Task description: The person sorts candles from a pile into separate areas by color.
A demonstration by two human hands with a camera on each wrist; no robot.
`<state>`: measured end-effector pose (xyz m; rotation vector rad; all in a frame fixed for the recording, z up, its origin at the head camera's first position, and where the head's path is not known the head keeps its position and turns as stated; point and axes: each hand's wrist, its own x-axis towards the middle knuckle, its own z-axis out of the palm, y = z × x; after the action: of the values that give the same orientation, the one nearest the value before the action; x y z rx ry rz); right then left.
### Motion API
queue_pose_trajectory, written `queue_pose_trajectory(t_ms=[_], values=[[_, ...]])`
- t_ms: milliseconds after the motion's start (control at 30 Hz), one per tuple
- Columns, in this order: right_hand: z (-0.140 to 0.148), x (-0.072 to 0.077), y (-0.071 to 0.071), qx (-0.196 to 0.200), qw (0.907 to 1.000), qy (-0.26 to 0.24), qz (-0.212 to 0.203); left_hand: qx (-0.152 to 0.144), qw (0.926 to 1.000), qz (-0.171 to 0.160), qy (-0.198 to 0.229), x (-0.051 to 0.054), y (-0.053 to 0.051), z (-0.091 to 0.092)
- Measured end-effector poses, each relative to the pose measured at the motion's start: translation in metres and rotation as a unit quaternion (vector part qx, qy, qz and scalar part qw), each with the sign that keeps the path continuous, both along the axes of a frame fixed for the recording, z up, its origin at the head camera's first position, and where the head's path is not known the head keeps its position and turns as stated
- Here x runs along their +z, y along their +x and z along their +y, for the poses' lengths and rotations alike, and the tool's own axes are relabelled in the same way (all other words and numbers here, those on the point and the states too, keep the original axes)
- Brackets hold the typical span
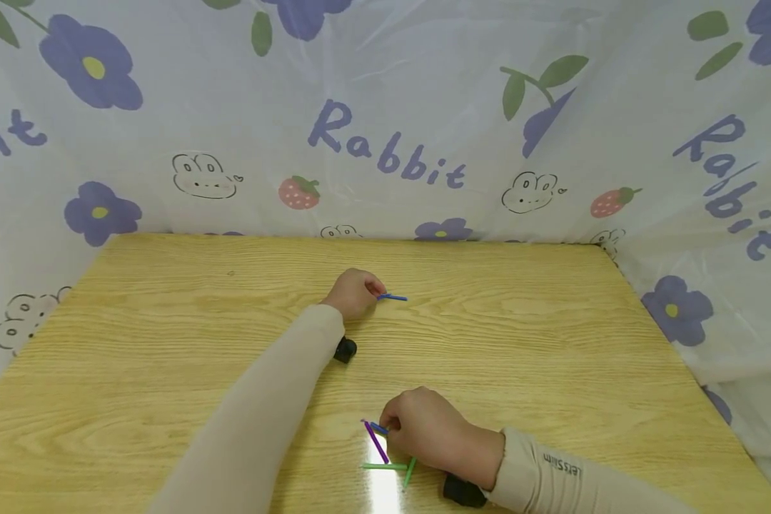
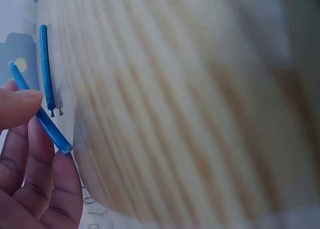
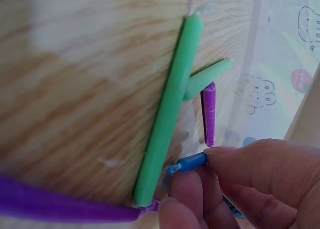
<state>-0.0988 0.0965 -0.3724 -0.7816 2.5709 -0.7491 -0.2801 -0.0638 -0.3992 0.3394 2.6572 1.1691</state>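
At the far middle of the table, my left hand (image 1: 355,294) pinches a thin blue candle (image 2: 54,132) between thumb and fingers. A second blue candle (image 2: 46,69) lies on the wood just beyond it. Closer to me, my right hand (image 1: 429,432) pinches another blue candle (image 3: 192,162) by thumb and fingertips, its wick end sticking out. Around that hand lie two green candles (image 3: 170,109) (image 1: 410,472) and a purple candle (image 1: 376,442). The right wrist view also has a purple candle (image 3: 65,204) along its lower left. A bit of blue (image 3: 233,207) shows behind the right fingers, mostly hidden.
A wood-grain table (image 1: 520,335) spreads under both hands. White cloth (image 1: 392,86) with rabbit, flower and strawberry prints hangs behind it and at the sides. Dark wrist cameras (image 1: 345,350) sit under both sleeves. Light glares on the table near the front.
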Motion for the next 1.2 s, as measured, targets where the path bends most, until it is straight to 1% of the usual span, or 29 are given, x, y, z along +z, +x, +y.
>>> queue_pose_trajectory(t_ms=[300, 533, 700, 967, 1067, 1200], values=[[0.001, 0.0, -0.001, -0.003, 0.9999, 0.0, -0.014, -0.004, 0.9999, -0.012, -0.003, 0.002, -0.001, 0.006], [0.001, 0.0, -0.001, -0.002, 1.0, -0.001, -0.007, -0.016, 0.9998, -0.008, -0.006, 0.003, -0.002, 0.008], [0.001, -0.001, -0.002, 0.0, 1.0, -0.002, 0.001, -0.018, 0.9997, -0.01, -0.016, 0.002, -0.004, 0.009], [0.002, 0.0, -0.002, 0.0, 1.0, -0.003, 0.003, -0.019, 0.9989, 0.012, -0.041, -0.001, -0.008, 0.012], [0.002, 0.0, -0.002, 0.001, 1.0, -0.002, 0.005, -0.021, 0.9985, 0.017, -0.047, -0.003, -0.009, 0.012], [0.002, 0.0, -0.001, 0.002, 0.9999, 0.004, 0.01, -0.023, 0.9982, 0.023, -0.051, -0.002, -0.008, 0.013]])
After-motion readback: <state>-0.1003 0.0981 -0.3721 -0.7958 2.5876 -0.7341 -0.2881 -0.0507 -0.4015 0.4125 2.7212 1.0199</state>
